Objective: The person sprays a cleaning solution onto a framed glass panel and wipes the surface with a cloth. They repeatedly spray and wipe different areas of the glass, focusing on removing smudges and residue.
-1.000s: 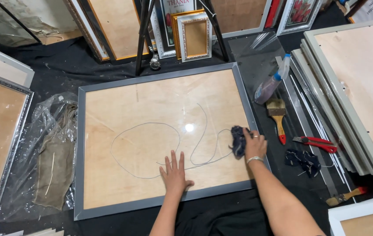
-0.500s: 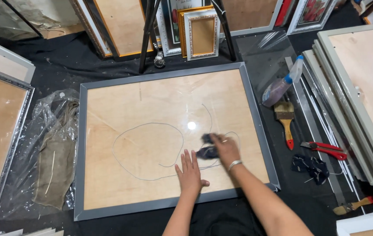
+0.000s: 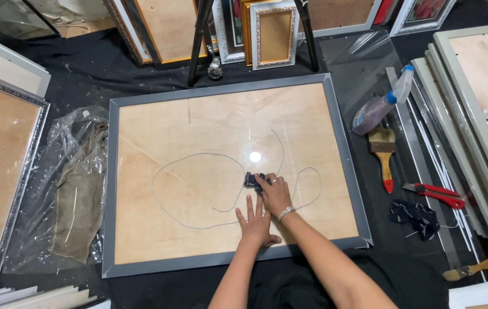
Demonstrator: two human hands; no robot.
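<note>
Closest to me I see my left hand (image 3: 255, 224) lying flat on the glass of the big grey frame (image 3: 347, 166), palm down, with the fingers spread wide and holding nothing. Just beside it, a little further from me, my right hand (image 3: 275, 193) presses a small dark cloth (image 3: 252, 179) on the glass; the fingers are curled narrow around the cloth and a bracelet sits on the wrist. The cloth is near the middle of the frame, slightly toward the near edge, and it touches the glass. Under the glass there is a light wooden board with a thin wire (image 3: 198, 189) lying in loose loops. To the right of the frame, on the black floor cover, I see another dark rag (image 3: 414, 215), a red cutter (image 3: 434, 194), a paintbrush (image 3: 383, 153) with a red tip and a spray bottle (image 3: 379, 106) lying tilted. To the left is a crumpled plastic bag (image 3: 72, 189). Farthest away, several smaller picture frames (image 3: 275, 34) lean upright.
</note>
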